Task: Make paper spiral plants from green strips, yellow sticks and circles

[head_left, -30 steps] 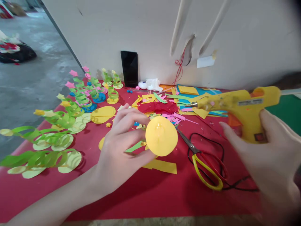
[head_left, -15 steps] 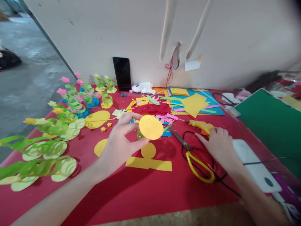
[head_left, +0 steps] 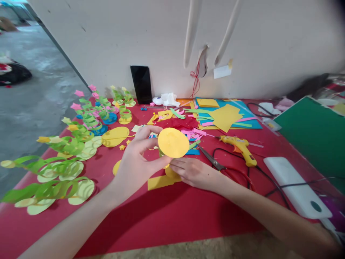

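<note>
A yellow paper disc is pinched by my left hand, between thumb and fingers, above the table. A bit of green shows under its left edge. My right hand reaches in just below the disc, fingers pressed together. Its fingertips are over a smaller yellow paper circle, and I cannot tell whether they grip it. A yellow paper strip lies partly under that hand. To the right are scissors with red handles visible and a yellow hot glue gun.
Green paper spirals on round bases line the left side. A yellow oval lies near small yellow stars. Behind are paper scraps, a blue sheet and a phone. A white power strip and cables are at right.
My right hand has left the glue gun and moved left to below the disc. The glue gun now lies free. My left hand keeps hold of the disc.
</note>
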The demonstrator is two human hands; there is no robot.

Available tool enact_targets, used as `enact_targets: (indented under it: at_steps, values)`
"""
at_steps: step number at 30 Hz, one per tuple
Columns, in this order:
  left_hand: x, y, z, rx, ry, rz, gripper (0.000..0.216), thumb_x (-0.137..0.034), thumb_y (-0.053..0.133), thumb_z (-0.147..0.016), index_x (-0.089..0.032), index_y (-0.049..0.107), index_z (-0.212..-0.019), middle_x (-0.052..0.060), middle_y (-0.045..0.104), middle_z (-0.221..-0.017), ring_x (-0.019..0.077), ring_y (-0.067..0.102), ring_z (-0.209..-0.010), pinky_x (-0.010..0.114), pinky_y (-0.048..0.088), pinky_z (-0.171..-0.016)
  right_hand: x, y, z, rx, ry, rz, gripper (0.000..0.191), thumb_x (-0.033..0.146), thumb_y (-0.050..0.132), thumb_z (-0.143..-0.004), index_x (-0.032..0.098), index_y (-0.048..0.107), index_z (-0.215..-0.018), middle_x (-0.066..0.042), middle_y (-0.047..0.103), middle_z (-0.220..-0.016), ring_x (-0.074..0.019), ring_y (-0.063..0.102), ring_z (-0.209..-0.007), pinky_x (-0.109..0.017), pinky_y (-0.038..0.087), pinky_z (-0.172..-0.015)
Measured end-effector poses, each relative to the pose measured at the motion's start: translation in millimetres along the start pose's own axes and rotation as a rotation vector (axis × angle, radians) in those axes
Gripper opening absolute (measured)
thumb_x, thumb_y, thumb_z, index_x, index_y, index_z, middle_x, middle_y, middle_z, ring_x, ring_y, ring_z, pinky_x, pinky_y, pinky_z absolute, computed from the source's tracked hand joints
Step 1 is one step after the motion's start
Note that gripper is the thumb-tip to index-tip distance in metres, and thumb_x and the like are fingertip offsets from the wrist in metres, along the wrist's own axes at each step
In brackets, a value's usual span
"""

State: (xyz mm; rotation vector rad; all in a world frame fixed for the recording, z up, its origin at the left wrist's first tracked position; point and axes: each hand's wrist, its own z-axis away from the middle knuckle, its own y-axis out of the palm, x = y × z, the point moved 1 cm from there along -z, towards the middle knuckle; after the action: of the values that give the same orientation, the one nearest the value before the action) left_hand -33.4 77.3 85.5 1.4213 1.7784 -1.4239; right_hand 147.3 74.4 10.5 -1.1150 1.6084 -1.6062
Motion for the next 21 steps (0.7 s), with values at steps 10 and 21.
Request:
enact_targets:
  at_steps: [10, 21]
  values:
    - [-3.2, -1.0, -0.6, 0.012, 0.010, 0.009, 0.011, -0.014, 0.060, -0.070, -0.021, 0.061, -0.078, 0.002, 0.049, -0.102, 0.0186, 0.048, -0.100, 0.035, 0.038, -0.087, -18.8, -3.0, 8.3, -0.057, -0.054, -0.137, 0.036, 0.011, 0.031, -0.088, 0.012, 0.044, -0.122, -0.011, 0.054, -0.118, -0.0172, 0.044, -0.116, -0.034, 0.039, -0.097]
    - [-7.4, 1.1, 1.5, 0.027, -0.015, 0.087, 0.016, -0.012, 0.060, -0.068, -0.022, 0.062, -0.081, 0.004, 0.048, -0.099, 0.0201, 0.048, -0.098, 0.037, 0.039, -0.087, -17.6, -19.7, 19.5, -0.492, 0.286, -0.368, 0.029, 0.011, 0.049, -0.076, 0.019, 0.056, -0.104, -0.005, 0.064, -0.097, -0.0144, 0.060, -0.092, -0.025, 0.051, -0.079]
